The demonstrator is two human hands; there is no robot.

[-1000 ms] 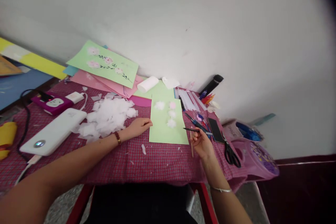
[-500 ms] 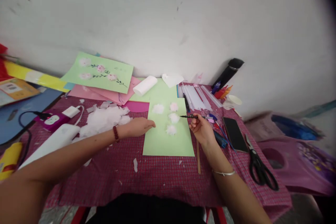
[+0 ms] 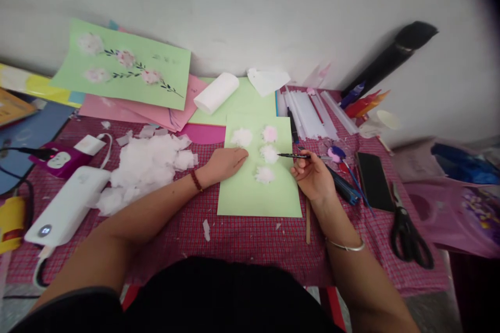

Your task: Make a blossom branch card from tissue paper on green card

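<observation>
A light green sheet of paper [image 3: 258, 200] lies on the table in front of me, bearing several fluffy white tissue blossoms [image 3: 264, 174] and a faintly pink one [image 3: 269, 133]. My left hand [image 3: 226, 163] lies flat on the sheet's left edge, fingers stretched out, holding nothing. Pinched in my right hand [image 3: 314, 177] is a slim black pen [image 3: 291, 155], its tip pointing left at the right side of the middle blossom [image 3: 269, 154]. I cannot tell whether the tip touches the paper. To the left of my left hand sits a pile of torn white tissue [image 3: 146, 164].
Behind are a green card with flowers and stems [image 3: 164, 73], pink paper [image 3: 105, 110] and a white paper roll [image 3: 216, 93]. On the right lie glue sticks [image 3: 307, 114], a phone [image 3: 375, 181] and scissors [image 3: 408, 237]. A white power bank [image 3: 68, 208] is at left.
The view has tipped down and come closer. My left hand has gone from hovering at the sheet's left edge to lying on it. The pen stays by the middle blossom in my right hand.
</observation>
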